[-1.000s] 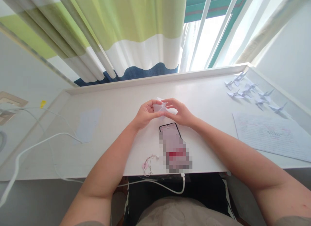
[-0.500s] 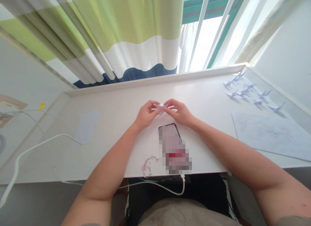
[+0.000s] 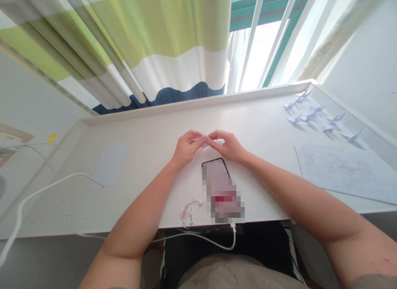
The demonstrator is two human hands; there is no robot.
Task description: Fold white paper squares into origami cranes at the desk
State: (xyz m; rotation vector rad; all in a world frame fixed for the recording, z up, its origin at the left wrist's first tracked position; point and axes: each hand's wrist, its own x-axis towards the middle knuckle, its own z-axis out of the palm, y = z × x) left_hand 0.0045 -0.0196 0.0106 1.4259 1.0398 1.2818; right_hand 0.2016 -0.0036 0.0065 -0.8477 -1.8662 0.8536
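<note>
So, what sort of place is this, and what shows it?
Probably a room at home or in a dormitory: a banded curtain hangs by a window, just beyond a white desk where a phone lies with a cable plugged in.

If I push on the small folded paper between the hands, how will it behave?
The folded paper is probably very light: it's small and merely pinched by the left hand and right hand. Its folds likely make it fairly stiff, but its thin edges could bend or crush.
</note>
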